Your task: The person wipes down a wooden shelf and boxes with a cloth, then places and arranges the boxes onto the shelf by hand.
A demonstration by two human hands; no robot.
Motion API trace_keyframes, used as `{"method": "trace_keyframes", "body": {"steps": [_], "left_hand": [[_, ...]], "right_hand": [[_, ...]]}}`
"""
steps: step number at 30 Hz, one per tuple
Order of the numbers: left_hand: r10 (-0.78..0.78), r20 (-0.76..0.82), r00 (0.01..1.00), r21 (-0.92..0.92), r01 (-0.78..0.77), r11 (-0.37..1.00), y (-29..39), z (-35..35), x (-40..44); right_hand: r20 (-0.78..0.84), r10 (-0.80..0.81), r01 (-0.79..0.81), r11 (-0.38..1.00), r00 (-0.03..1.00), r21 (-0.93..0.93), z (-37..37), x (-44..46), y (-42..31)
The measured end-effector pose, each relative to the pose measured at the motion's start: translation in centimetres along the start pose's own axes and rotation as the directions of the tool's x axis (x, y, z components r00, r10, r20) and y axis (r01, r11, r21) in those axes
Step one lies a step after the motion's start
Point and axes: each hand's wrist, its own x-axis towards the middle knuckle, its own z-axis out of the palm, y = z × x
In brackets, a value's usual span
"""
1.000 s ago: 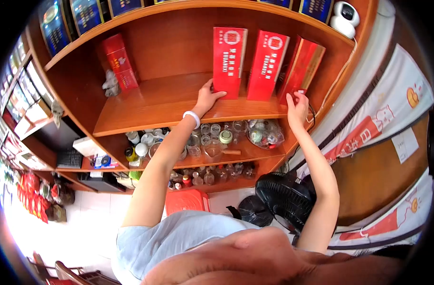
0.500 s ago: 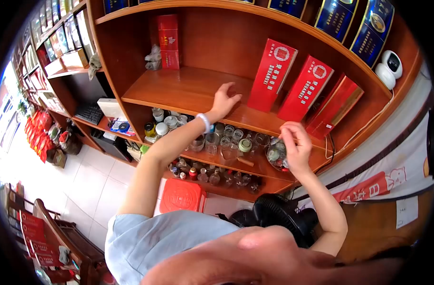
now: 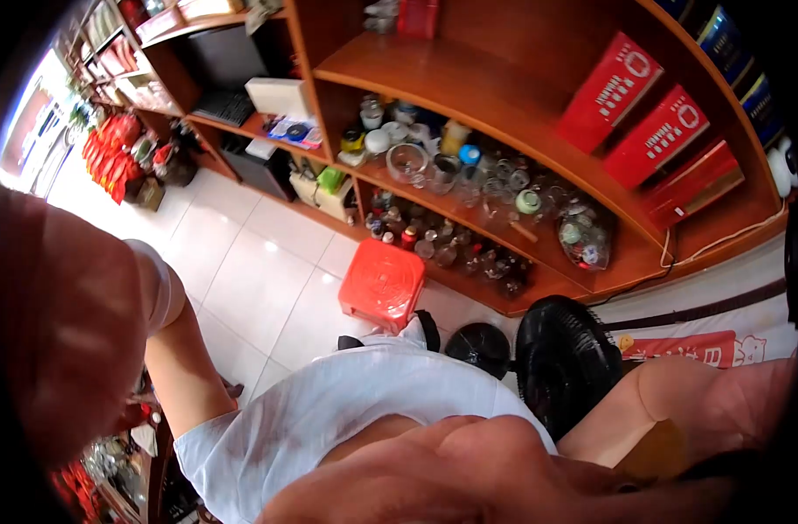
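My left hand (image 3: 67,323) is raised very close to the camera, large and blurred at the left edge, with a pale band (image 3: 165,284) round its wrist. Its fingers are out of sight. At the right edge my bent right arm also reaches up close to the camera, and my right hand (image 3: 753,397) shows only in part, fingers hidden. Neither hand touches the wooden shelf (image 3: 469,74). Red cartons (image 3: 610,92) lean on its right side, and glass jars (image 3: 407,164) crowd the level below.
A red plastic stool (image 3: 383,275) stands on the tiled floor by the shelf. A black fan (image 3: 565,358) is close at my right. Small bottles (image 3: 447,253) fill the lowest shelf. Farther left are a keyboard (image 3: 224,106) and a white box (image 3: 279,96).
Both hands have left the front of the shelf and come up beside the camera. The view has tilted downward, showing more floor. The red cartons remain on the shelf.
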Motion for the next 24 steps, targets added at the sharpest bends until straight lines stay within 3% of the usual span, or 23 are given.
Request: {"method": "trace_keyframes", "body": {"steps": [5,14,24], "left_hand": [[0.078,0.106,0.991,-0.054,-0.072,0.996,1.8,-9.6,1.1],[0.053,0.207,0.977,0.077,-0.070,0.995,4.5,-24.4,0.3],[0.068,0.275,0.959,0.245,-0.138,0.960,7.0,-33.4,-0.2]], "right_hand": [[0.019,-0.173,0.172,0.984,0.985,0.040,3.4,6.0,-3.3],[-0.064,-0.321,0.325,0.944,0.945,0.056,9.1,15.0,-8.6],[-0.249,-0.404,0.414,0.910,0.880,-0.017,14.4,18.9,-10.4]]}}
